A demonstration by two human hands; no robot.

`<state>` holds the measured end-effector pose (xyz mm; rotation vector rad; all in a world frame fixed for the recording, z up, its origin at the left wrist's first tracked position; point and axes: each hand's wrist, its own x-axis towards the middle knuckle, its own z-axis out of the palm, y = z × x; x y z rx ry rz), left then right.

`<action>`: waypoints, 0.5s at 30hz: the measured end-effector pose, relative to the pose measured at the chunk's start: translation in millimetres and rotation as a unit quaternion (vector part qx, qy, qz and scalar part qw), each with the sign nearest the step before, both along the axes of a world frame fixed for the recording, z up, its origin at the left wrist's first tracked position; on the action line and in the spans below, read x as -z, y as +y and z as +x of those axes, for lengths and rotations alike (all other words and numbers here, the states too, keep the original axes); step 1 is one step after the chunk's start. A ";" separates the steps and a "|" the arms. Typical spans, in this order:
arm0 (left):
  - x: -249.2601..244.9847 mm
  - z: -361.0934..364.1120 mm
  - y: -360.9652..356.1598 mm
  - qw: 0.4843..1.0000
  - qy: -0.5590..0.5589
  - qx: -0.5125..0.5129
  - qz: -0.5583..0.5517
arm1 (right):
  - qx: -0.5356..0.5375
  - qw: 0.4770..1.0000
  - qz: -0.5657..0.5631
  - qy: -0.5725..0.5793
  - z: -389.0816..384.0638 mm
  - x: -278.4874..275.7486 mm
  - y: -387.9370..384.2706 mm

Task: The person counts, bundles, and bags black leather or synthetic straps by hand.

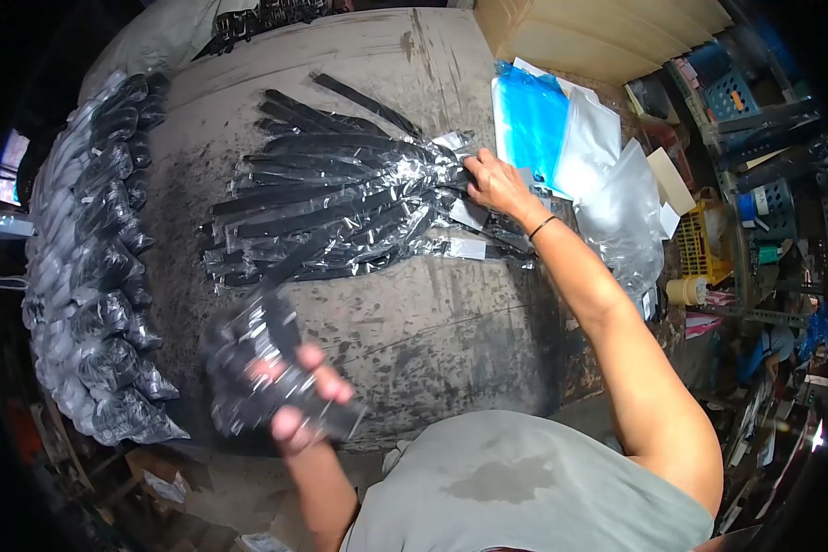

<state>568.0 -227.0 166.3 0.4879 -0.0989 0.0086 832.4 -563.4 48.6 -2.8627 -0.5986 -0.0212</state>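
A fanned pile of black strips in clear plastic wrapping (340,184) lies across the middle of the table, with small white labels at its right side. My right hand (501,184) rests on the gathered right end of the pile, its fingers bent and pressed onto the strips; what they pinch is too small to make out. Lower left, blurred by motion, my left hand (304,396) is closed around a bundle of black plastic-wrapped strips (253,350), held in front of the pile's lower left edge.
Stacked plastic-wrapped bundles (101,276) line the table's left side. Blue plastic bags (532,120) and clear bags (607,202) lie at the right. A cardboard box (598,32) stands behind them. Shelving with a yellow basket (702,241) is at the far right.
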 end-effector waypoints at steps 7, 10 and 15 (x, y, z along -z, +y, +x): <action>86.2 46.4 -93.3 0.979 0.152 0.135 0.000 | -0.081 0.995 -0.051 -0.032 10.3 -74.3 22.8; 106.7 67.2 -117.4 0.966 0.213 0.139 -0.053 | -0.039 0.998 -0.052 -0.024 -4.0 -106.4 37.0; 127.4 99.3 -145.2 0.965 0.200 0.122 -0.120 | -0.033 0.999 -0.022 0.036 -81.5 -133.0 47.8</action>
